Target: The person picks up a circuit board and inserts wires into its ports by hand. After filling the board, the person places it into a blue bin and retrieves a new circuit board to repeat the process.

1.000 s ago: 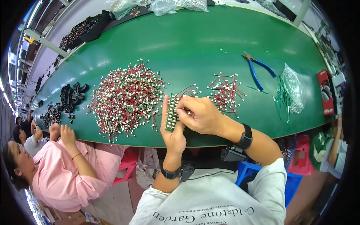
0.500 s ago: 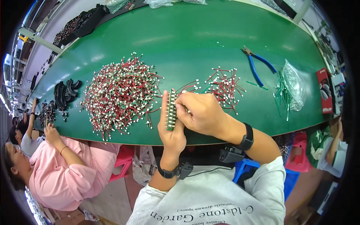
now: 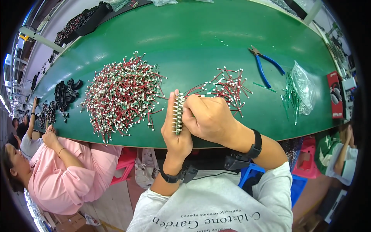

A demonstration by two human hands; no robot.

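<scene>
My left hand [image 3: 176, 142] is closed around a narrow green strip [image 3: 178, 114] that stands upright from my viewpoint. Thin metal pins stick out of the strip's left side and small white parts line its right. My right hand [image 3: 213, 117] is pinched against the strip's right edge. Its fingertips are turned away, so whatever they grip is hidden. Just beyond the knuckles, red wires [image 3: 196, 87] with white connectors run toward a small bunch of red-wired connectors [image 3: 231, 87]. To the left lies a large heap of similar wired connectors [image 3: 121, 96].
Blue-handled cutters [image 3: 261, 66] lie at the far right, near green ties [image 3: 292, 96] under a clear plastic bag [image 3: 303, 88]. A red box [image 3: 335, 94] stands at the right edge. Black curved parts [image 3: 66, 94] sit left, near a seated person in pink [image 3: 73, 174].
Both hands stay at the strip, which is turned slightly so its pins show more. My view has shifted a little. The person in pink has drawn their hands lower.
</scene>
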